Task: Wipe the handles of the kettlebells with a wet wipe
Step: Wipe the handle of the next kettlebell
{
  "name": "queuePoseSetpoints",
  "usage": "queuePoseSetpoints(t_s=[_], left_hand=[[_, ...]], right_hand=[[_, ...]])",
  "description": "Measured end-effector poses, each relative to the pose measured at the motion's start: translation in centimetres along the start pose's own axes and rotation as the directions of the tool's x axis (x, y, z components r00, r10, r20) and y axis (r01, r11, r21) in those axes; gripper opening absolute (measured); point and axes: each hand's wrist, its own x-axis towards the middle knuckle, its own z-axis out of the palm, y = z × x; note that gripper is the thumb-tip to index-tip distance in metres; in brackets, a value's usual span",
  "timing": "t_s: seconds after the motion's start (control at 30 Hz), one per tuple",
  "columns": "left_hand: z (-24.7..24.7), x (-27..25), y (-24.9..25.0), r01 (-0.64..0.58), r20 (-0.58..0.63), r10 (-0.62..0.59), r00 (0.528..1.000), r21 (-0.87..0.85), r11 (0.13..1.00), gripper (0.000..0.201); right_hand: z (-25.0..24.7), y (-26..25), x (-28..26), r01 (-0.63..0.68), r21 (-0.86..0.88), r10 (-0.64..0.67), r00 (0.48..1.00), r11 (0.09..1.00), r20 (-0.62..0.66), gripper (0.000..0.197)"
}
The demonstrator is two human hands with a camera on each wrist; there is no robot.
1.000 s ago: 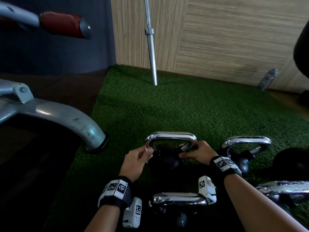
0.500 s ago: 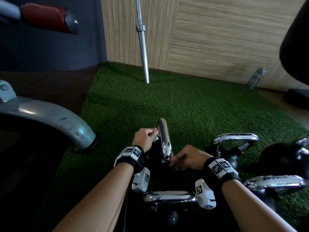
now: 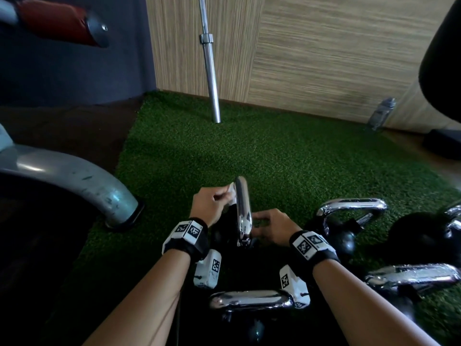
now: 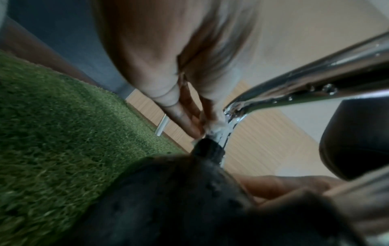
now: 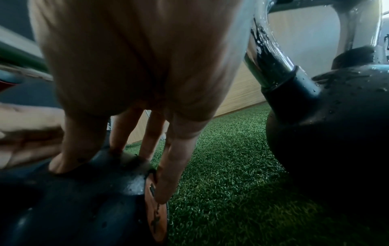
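Note:
A black kettlebell stands on the green turf with its chrome handle turned edge-on to me. My left hand pinches a white wet wipe against the handle's left side. In the left wrist view the wipe sits bunched at my fingertips, where the chrome handle meets the black body. My right hand grips the ball just right of the handle. Its thumb and fingers spread over the black body beside an orange label.
Three more chrome-handled kettlebells stand close: one in front of me, one to the right and one at the near right. A grey machine leg rises at the left. A barbell leans on the wooden wall; a bottle stands far right.
The kettlebell has been turned a quarter turn, its handle going from broadside to edge-on. My left hand with the wipe has moved up along the handle's left side.

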Motion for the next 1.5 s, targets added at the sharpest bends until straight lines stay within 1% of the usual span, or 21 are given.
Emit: queuePoseSetpoints(t_s=[0.07, 0.13, 0.2, 0.27, 0.33, 0.4, 0.43, 0.5, 0.63, 0.67, 0.8, 0.9, 1.0, 1.03, 1.13, 1.17, 1.27, 1.3, 1.4, 1.43, 1.5], left_hand=[[0.2, 0.2, 0.7, -0.001, -0.036, -0.001, 0.999, -0.060, 0.998, 0.024], [0.5, 0.5, 0.7, 0.030, -0.017, -0.032, 0.999, -0.109, 0.994, 0.018], [0.4, 0.7, 0.6, 0.045, 0.041, -0.045, 0.998, -0.009, 0.999, 0.015], [-0.1, 1.0, 0.9, 0.052, 0.096, -0.058, 0.994, 0.063, 0.997, 0.022], [-0.6, 1.0, 1.8, 0.069, 0.133, -0.050, 0.990, -0.141, 0.988, 0.022], [-1.0, 0.6, 3.0, 0.092, 0.163, -0.029, 0.986, -0.393, 0.915, 0.013], [-1.1, 0.5, 3.4, 0.091, 0.170, -0.015, 0.985, -0.447, 0.890, 0.017], [-1.2, 0.4, 3.4, 0.101, 0.185, -0.010, 0.983, -0.486, 0.868, 0.027], [-1.7, -0.3, 3.8, 0.175, 0.183, -0.089, 0.979, -0.533, 0.828, 0.027], [-2.1, -0.6, 3.9, 0.186, 0.194, -0.093, 0.976, -0.538, 0.822, 0.027], [-3.6, -1.5, 3.8, 0.211, 0.321, -0.051, 0.946, -0.486, 0.848, 0.021], [-4.0, -1.2, 4.3, 0.204, 0.325, -0.060, 0.944, -0.428, 0.880, 0.018], [-4.2, -1.4, 4.6, 0.210, 0.339, -0.076, 0.938, -0.380, 0.901, 0.019], [-4.4, -1.6, 4.5, 0.218, 0.380, -0.077, 0.922, -0.345, 0.913, 0.020], [-5.4, -2.4, 4.2, 0.244, 0.556, -0.061, 0.829, -0.261, 0.934, 0.018], [-5.8, -2.5, 4.3, 0.233, 0.583, -0.052, 0.811, -0.240, 0.942, 0.020], [-6.3, -2.8, 5.1, 0.164, 0.571, -0.038, 0.820, -0.171, 0.971, 0.028], [-6.3, -3.1, 5.3, 0.173, 0.590, -0.044, 0.806, -0.163, 0.971, 0.028], [-6.5, -4.3, 5.7, 0.180, 0.695, -0.057, 0.717, -0.106, 0.978, 0.016], [-6.5, -4.7, 5.7, 0.161, 0.705, -0.047, 0.708, -0.096, 0.982, 0.011], [-6.7, -5.2, 5.9, 0.112, 0.683, -0.017, 0.730, -0.096, 0.989, 0.012]], right_hand=[[0.1, 0.3, 0.1, -0.013, 0.029, 0.013, 1.000, 0.999, -0.010, 0.031], [0.2, 0.4, 0.2, -0.024, 0.044, 0.025, 1.000, 0.999, -0.012, 0.029], [0.4, 0.4, 0.3, -0.032, 0.049, 0.032, 0.999, 0.998, -0.010, 0.032], [0.4, 0.5, 0.3, -0.032, 0.047, 0.033, 0.999, 0.998, -0.017, 0.032], [0.5, 0.5, 0.2, -0.030, 0.044, 0.031, 0.999, 0.999, -0.021, 0.033], [0.5, 0.6, 0.1, -0.023, 0.033, 0.024, 0.999, 0.999, -0.022, 0.037], [0.5, 0.6, 0.1, -0.025, 0.030, 0.026, 0.999, 0.999, -0.021, 0.040], [0.7, 0.7, 0.0, -0.026, 0.041, 0.027, 0.999, 0.999, -0.018, 0.047], [1.0, 1.2, 0.4, -0.020, 0.099, 0.021, 1.000, 0.995, -0.012, 0.069], [1.0, 1.3, 0.5, -0.016, 0.096, 0.018, 1.000, 0.995, -0.016, 0.068], [0.9, 1.5, 0.3, -0.008, 0.078, 0.009, 1.000, 0.997, -0.015, 0.061], [1.0, 1.6, 0.5, -0.009, 0.077, 0.011, 1.000, 0.997, -0.021, 0.063], [0.9, 1.5, 0.6, -0.005, 0.062, 0.007, 1.000, 0.998, -0.025, 0.049], [0.8, 1.6, 0.6, -0.003, 0.049, 0.004, 1.000, 0.999, -0.027, 0.047], [0.9, 1.7, 0.7, -0.005, 0.020, 0.006, 0.999, 1.000, -0.034, 0.061], [0.9, 1.7, 0.8, 0.004, 0.020, -0.003, 0.999, 1.000, -0.033, 0.063], [0.9, 1.7, 0.7, 0.029, -0.001, -0.029, 0.999, 1.000, -0.031, 0.053], [0.9, 1.7, 0.7, 0.032, -0.004, -0.032, 0.999, 0.999, -0.032, 0.051], [0.9, 1.7, 0.7, 0.019, -0.004, -0.019, 0.999, 1.000, -0.035, 0.059], [0.9, 1.7, 0.8, 0.021, -0.005, -0.021, 0.999, 1.000, -0.036, 0.061], [1.0, 1.8, 0.9, 0.030, -0.006, -0.030, 0.999, 1.000, -0.035, 0.061]])
